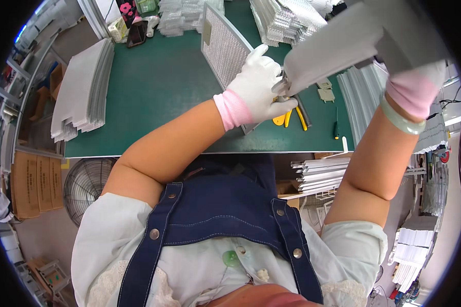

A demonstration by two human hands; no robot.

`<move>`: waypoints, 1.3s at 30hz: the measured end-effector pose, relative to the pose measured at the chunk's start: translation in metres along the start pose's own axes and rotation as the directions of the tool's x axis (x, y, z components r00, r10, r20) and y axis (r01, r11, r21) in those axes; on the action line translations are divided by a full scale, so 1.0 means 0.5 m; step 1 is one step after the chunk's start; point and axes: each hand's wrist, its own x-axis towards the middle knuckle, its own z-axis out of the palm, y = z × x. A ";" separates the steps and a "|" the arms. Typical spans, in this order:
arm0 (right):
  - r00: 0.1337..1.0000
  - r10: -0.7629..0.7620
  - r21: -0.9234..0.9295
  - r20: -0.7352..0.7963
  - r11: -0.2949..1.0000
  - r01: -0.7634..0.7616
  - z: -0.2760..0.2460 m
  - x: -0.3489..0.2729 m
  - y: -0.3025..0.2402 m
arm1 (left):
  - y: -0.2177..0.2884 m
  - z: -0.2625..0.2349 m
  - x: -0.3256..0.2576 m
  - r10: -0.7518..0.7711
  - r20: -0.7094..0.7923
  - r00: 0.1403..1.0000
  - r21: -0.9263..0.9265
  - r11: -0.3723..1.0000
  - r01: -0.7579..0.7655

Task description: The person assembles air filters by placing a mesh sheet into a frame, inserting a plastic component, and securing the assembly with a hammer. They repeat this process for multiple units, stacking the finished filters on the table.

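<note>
My left hand (261, 87), in a white glove with a pink cuff, is closed round the edge of a silver mesh filter panel (217, 48). The panel stands tilted on the green table, its lower end beside my wrist. My right hand (426, 77), gloved alike, is raised at the upper right, at the back of a large grey tool (338, 53). The tool covers most of its fingers; it appears to grip the tool, whose exact kind I cannot make out. The tool's metal tip (281, 87) meets the panel's edge by my left thumb.
Yellow-handled pliers (303, 116) and a green screwdriver (336, 125) lie on the green table (153, 97). Stacked mesh panels stand at left (84, 84), at the back (287, 20) and at right (363, 92). A phone (137, 34) lies at the back left.
</note>
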 end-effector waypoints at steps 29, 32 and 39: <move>0.973 0.229 0.224 -0.036 0.950 -0.216 -0.005 -0.019 0.124 | 0.003 0.015 0.016 -0.057 0.153 0.987 0.131 0.991 0.037; 0.981 0.145 0.161 -0.129 0.979 -0.123 -0.038 -0.018 0.121 | 0.004 0.030 0.018 0.005 0.017 1.000 0.167 0.986 -0.008; 0.968 -0.108 -0.024 -0.227 0.994 0.105 -0.011 -0.039 0.091 | 0.032 -0.007 0.050 -0.006 0.181 0.983 0.112 0.994 -0.014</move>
